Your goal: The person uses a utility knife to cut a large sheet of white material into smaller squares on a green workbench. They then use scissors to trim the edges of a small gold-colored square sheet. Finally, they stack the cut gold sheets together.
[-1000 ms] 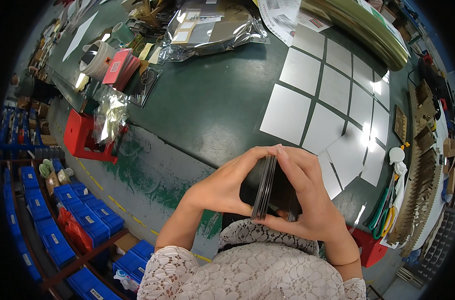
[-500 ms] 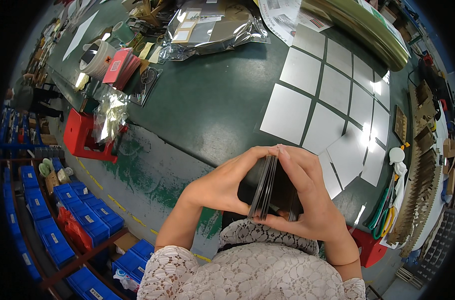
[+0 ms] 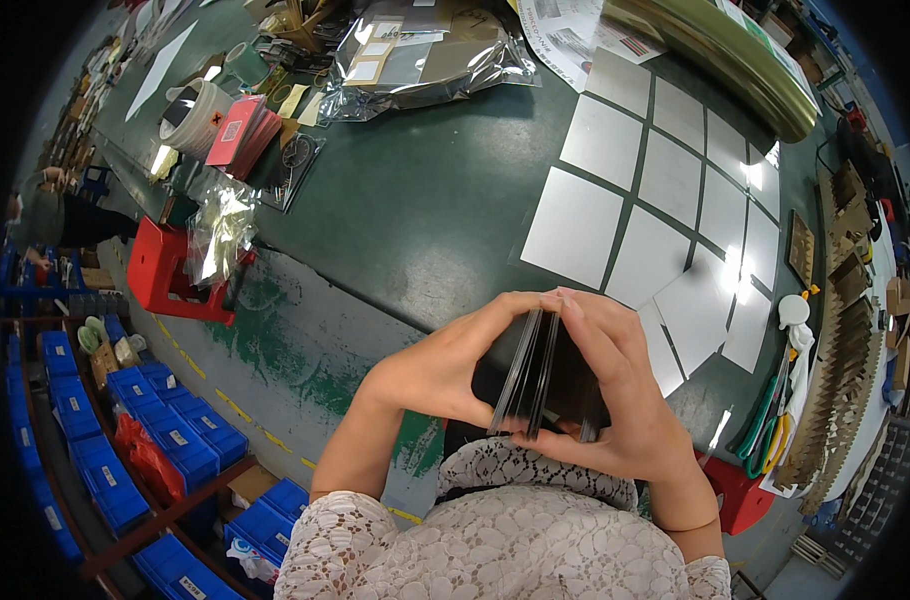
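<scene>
Between my two hands, in front of my body, a stack of thin dark sheets (image 3: pixel 527 378) stands on edge, its edges turned up toward me. My left hand (image 3: pixel 430 358) grips the left side, thumb low and fingers over the far edge. On the other side my right hand (image 3: pixel 623 385) has its fingers at the top and its thumb at the near edge. The fingertips of both hands meet at the far top. Gaps show between several of the sheets. Just beyond my right hand, light silvery rectangular sheets (image 3: pixel 572 228) lie in rows on the green table (image 3: pixel 425 200); the nearest ones overlap askew.
A clear plastic bag of flat sheets (image 3: pixel 425 75) and a golden film roll (image 3: pixel 715 60) lie at the back. Green-handled scissors (image 3: pixel 760 425) are at the right edge. Left are a white tub (image 3: pixel 197 118), red cards (image 3: pixel 243 135), a red stool (image 3: pixel 165 275) and blue bins (image 3: pixel 105 480).
The sheets in my hands have spread differently, with a wider split in the middle of the stack. My hands stay almost in place. At the far left, another person has moved nearer the red stool.
</scene>
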The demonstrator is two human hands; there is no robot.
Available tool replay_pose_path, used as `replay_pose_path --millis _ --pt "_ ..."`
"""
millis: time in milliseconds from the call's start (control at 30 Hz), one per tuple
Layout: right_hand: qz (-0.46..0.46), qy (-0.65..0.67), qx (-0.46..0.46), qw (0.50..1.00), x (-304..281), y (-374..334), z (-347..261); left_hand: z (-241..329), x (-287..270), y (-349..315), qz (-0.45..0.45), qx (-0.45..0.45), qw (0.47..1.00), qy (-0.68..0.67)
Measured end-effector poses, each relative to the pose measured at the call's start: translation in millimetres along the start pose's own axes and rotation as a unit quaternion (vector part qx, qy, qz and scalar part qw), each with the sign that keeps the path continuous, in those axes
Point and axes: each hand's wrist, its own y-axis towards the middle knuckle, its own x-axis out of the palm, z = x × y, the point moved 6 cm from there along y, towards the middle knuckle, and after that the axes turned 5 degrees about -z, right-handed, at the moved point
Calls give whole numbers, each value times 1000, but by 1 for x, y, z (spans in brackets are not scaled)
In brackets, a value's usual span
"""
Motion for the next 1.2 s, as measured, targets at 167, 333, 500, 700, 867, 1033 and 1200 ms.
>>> replay_pose_path --millis 167,333,500,700,867,1033,1200 --pt "-2 3 0 1000 -1 -1 1 -1 -1 -1 -2 -7 1000 -31" --pt "2 3 -18 1000 0 -6 5 0 0 0 -1 -3 1000 -30" --pt "-8 -3 -15 1000 0 -5 2 2 2 -1 20 -12 1000 -10" --pt "-23 -33 12 999 3 5 -5 2 4 -2 29 -15 999 34" --pt "-11 -26 8 1000 4 6 -6 5 3 -1 28 -2 999 39" --pt "-6 -26 2 1000 4 5 -5 2 1 0 11 21 998 57" --pt "-6 -23 5 1000 3 4 -4 5 -1 0 2 20 999 38"
